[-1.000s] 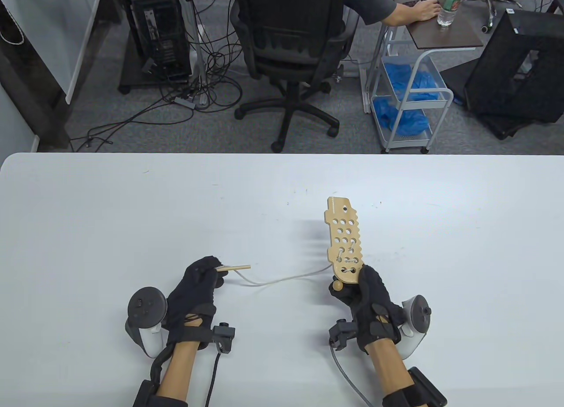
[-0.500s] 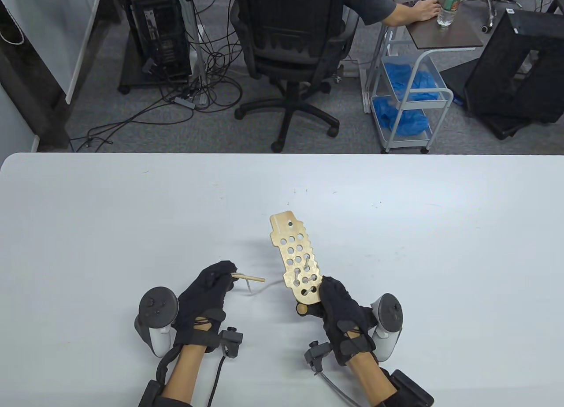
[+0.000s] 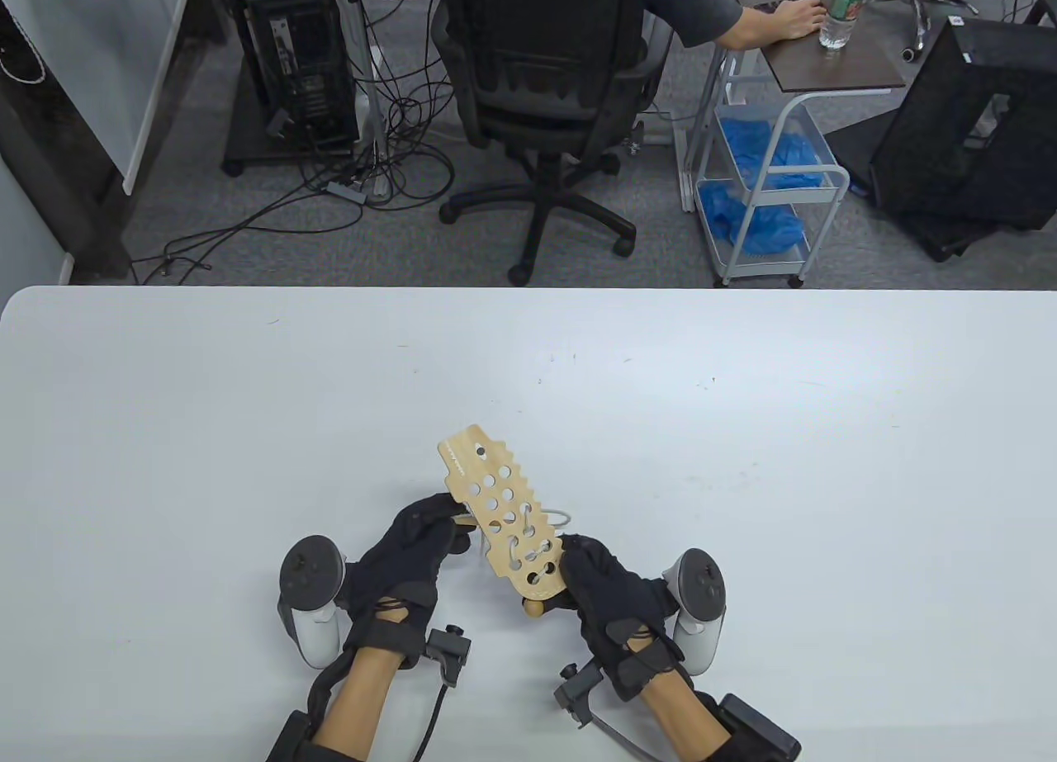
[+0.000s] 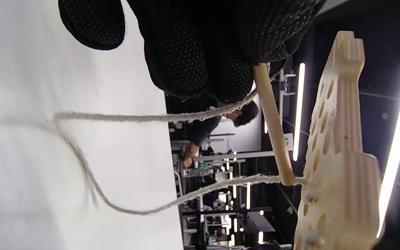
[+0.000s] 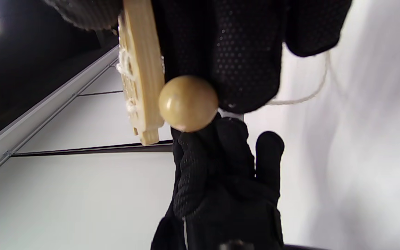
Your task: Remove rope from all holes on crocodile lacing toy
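Observation:
The wooden crocodile lacing board (image 3: 498, 508) is held above the table, tilted up and to the left. My right hand (image 3: 599, 584) grips its lower end, beside a wooden ball (image 3: 533, 608) (image 5: 188, 103). White rope is still laced through the lowest holes (image 3: 528, 547). My left hand (image 3: 417, 539) pinches the wooden needle stick (image 4: 273, 125) behind the board's left edge; the stick's tip meets the board (image 4: 339, 166) at a hole. Slack rope (image 4: 92, 166) loops down to the table and shows right of the board (image 3: 561, 514).
The white table (image 3: 743, 432) spreads wide around my hands. Beyond its far edge stand an office chair (image 3: 545, 93), a wire cart (image 3: 768, 176), and a person at a small desk (image 3: 826, 44).
My right hand carried the board left and toward me, tilting it left. My left hand moved right, bringing the needle stick to the board's underside. The rope went from stretched out to slack.

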`<state>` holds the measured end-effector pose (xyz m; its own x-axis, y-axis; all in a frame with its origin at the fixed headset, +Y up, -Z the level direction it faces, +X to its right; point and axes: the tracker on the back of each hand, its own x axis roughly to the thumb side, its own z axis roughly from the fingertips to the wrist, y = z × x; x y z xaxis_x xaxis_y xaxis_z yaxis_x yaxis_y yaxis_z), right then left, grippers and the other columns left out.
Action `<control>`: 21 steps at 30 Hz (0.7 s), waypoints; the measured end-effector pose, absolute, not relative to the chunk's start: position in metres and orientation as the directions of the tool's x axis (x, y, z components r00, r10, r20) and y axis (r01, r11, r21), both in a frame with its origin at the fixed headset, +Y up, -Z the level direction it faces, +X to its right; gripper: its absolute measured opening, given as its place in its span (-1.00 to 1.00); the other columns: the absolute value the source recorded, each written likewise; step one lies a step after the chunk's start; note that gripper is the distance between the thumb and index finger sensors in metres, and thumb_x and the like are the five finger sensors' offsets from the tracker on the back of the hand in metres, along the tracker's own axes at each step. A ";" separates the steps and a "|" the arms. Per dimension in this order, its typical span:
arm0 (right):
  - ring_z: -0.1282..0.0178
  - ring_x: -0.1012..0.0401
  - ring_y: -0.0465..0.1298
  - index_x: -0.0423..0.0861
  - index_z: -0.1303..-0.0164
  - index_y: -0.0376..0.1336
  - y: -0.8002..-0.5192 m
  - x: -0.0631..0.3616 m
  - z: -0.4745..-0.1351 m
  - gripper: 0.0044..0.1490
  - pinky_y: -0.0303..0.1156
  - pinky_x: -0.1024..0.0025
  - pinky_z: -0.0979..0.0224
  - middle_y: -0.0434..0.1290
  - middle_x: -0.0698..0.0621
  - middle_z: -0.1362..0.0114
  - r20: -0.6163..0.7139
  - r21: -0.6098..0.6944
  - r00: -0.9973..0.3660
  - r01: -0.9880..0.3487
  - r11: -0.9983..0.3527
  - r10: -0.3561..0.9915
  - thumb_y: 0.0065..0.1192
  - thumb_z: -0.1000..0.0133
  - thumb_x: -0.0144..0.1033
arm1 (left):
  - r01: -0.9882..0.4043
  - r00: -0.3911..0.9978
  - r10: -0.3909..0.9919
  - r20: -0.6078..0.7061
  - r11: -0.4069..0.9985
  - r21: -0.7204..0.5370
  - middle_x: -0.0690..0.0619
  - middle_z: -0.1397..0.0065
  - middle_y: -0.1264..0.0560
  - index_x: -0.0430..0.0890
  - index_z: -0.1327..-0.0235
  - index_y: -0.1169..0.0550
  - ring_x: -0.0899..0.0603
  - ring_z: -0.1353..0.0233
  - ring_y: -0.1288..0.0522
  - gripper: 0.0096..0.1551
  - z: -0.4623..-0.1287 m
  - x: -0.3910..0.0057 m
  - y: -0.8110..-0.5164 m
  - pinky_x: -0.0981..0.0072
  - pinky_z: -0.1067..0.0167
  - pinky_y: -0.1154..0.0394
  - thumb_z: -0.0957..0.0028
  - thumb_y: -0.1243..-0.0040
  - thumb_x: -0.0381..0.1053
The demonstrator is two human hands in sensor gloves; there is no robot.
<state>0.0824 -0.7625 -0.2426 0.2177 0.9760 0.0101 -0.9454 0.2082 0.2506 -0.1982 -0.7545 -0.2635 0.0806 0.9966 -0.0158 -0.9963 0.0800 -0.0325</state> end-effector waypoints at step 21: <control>0.05 -0.10 0.65 -0.21 -0.18 0.29 -0.756 0.074 -0.241 -0.41 0.36 -0.30 -0.23 0.61 -0.20 -0.06 0.046 0.343 0.229 -0.918 0.200 0.972 0.17 -0.06 -0.11 | -0.990 -0.020 0.999 -0.041 -0.026 -0.138 0.14 -0.26 -0.69 0.28 -0.23 -0.60 -0.02 -0.19 -0.64 -0.57 -0.267 -0.192 -0.760 -0.26 -0.37 -0.41 -0.09 -0.23 0.00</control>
<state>0.0741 -0.7557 -0.2410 0.2289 0.9724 0.0458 -0.9179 0.1999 0.3427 -0.1921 -0.7597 -0.2670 -0.0202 0.9989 -0.0414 -0.9900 -0.0258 -0.1385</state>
